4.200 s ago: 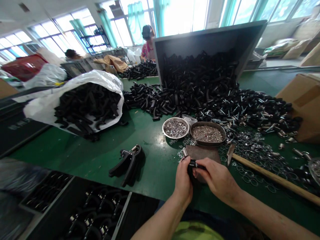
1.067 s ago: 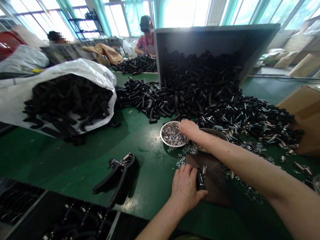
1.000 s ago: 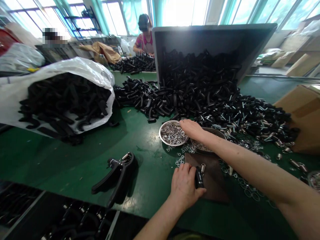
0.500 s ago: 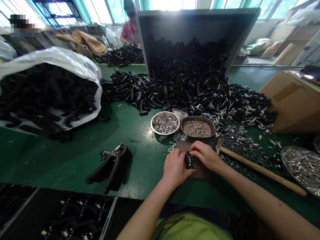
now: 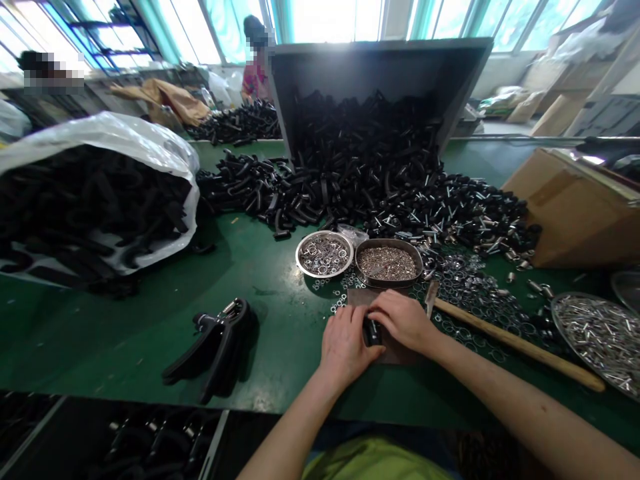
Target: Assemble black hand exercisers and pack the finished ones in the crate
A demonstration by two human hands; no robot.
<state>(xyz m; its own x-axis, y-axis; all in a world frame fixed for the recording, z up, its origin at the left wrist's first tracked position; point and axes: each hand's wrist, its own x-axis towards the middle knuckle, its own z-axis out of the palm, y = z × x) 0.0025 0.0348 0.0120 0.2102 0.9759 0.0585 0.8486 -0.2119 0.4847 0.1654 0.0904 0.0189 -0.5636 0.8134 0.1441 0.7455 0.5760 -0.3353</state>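
My left hand [image 5: 345,343] is closed round a small black handle part [image 5: 371,331] standing on a dark brown pad [image 5: 357,297] on the green table. My right hand [image 5: 403,320] pinches at the top of the same part; what its fingertips hold is hidden. Just beyond the hands stand a round steel bowl of rings [image 5: 324,254] and an oval dish of small metal bits [image 5: 389,263]. A hammer with a wooden handle [image 5: 510,342] lies to the right of my right hand.
A finished black hand gripper [image 5: 215,343] lies at the left. A big heap of black parts [image 5: 380,180] spills from a tipped grey bin [image 5: 380,73]. A white bag of parts [image 5: 95,187], a cardboard box [image 5: 575,207] and a tray of pins [image 5: 600,333] surround the spot. Two people work at the far side.
My right hand came back from the steel bowl and joined the left hand on the black part. The view shifted a little; the left hand kept its hold.
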